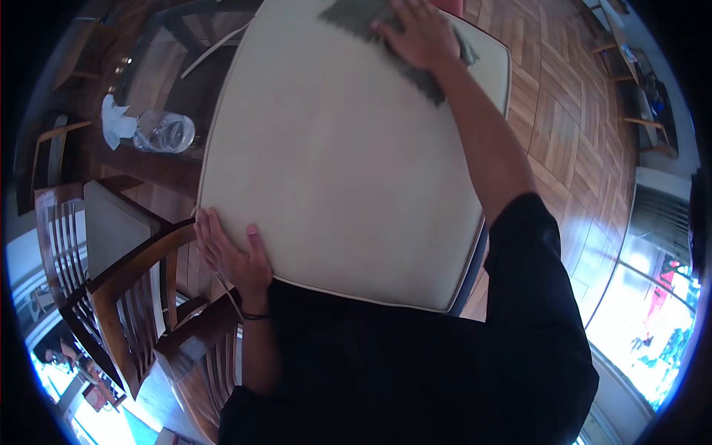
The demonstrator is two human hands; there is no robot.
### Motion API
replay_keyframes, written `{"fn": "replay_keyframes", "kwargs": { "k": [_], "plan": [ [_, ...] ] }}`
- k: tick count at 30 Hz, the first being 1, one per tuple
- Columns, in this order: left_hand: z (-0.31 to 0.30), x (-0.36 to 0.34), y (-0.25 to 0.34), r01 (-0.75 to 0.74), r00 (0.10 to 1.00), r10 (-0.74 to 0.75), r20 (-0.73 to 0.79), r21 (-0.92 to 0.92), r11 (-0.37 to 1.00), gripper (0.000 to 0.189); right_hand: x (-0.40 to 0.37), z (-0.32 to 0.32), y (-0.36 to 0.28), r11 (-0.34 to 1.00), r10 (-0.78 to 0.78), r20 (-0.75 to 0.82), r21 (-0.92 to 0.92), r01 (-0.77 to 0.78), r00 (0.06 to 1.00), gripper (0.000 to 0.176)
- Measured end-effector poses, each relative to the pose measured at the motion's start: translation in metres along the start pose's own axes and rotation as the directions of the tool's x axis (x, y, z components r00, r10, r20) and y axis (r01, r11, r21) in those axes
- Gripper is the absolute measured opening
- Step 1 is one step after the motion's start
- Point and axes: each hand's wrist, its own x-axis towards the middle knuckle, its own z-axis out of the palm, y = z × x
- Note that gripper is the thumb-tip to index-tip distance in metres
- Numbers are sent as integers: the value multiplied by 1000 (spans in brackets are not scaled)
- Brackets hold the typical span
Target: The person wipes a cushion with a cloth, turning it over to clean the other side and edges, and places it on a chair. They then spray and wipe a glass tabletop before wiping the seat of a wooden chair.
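Note:
A large cream cushion (334, 163) with piped edges lies in front of me. Near its far right part, my right hand (420, 33) rests flat with fingers spread on a grey-green cloth (354, 18) with zigzag edges, pressing it against the cushion. My left hand (233, 256) lies on the cushion's near left corner, fingers extended and holding nothing. A dark band circles the left wrist.
Left of the cushion, a clear spray bottle (165, 132) with a white head lies on a dark table (156, 169). Wooden slatted chairs (111, 315) stand at the lower left. Herringbone wood floor (560, 111) extends on the right, beside bright windows (653, 304).

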Motion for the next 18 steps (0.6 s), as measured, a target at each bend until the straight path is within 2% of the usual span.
{"fn": "replay_keyframes", "kwargs": {
  "k": [1, 2, 4, 5, 7, 8, 11, 14, 15, 18],
  "plan": [
    [-1, -1, 2, 16, 1000, -16, -7, -13, 1000, 74, 18, -18, -6, 988, 151, 156, -11, -152, 976, 68],
    [-1, 0, 4, 29, 999, -29, -13, -28, 999, 75, 24, -20, -11, 986, 169, 175, -31, -167, 970, 66],
    [16, -6, -1, 41, 968, -103, -229, -261, 964, 74, 30, -24, -21, 977, 212, 215, -74, -200, 953, 64],
    [25, -11, -4, 29, 934, -158, -322, -372, 928, 74, 24, -7, -17, 990, 122, 70, -81, -116, 990, 66],
    [36, -18, -6, 82, 898, -346, -273, -668, 740, 70, 5, 42, -4, 990, -85, -211, -131, 58, 974, 72],
    [40, -21, -5, 95, 874, -431, -225, -790, 606, 68, -16, 40, -22, 988, -132, -144, -96, 119, 981, 71],
    [27, -17, 8, 116, 864, -474, -168, -850, 513, 63, -130, 23, -96, 939, -344, 23, -12, 344, 939, 72],
    [32, -17, -2, -5, 887, -448, -112, -972, 233, 64, -235, -11, -161, 829, -541, 203, 296, 475, 816, 70],
    [32, -18, -6, 21, 880, -466, -92, -973, 231, 63, -258, -17, -174, 778, -597, 225, 395, 488, 770, 69],
    [31, -20, -14, 93, 860, -509, -36, -970, 226, 61, -280, -13, -195, 726, -669, 226, 401, 558, 708, 70]
  ]
}}
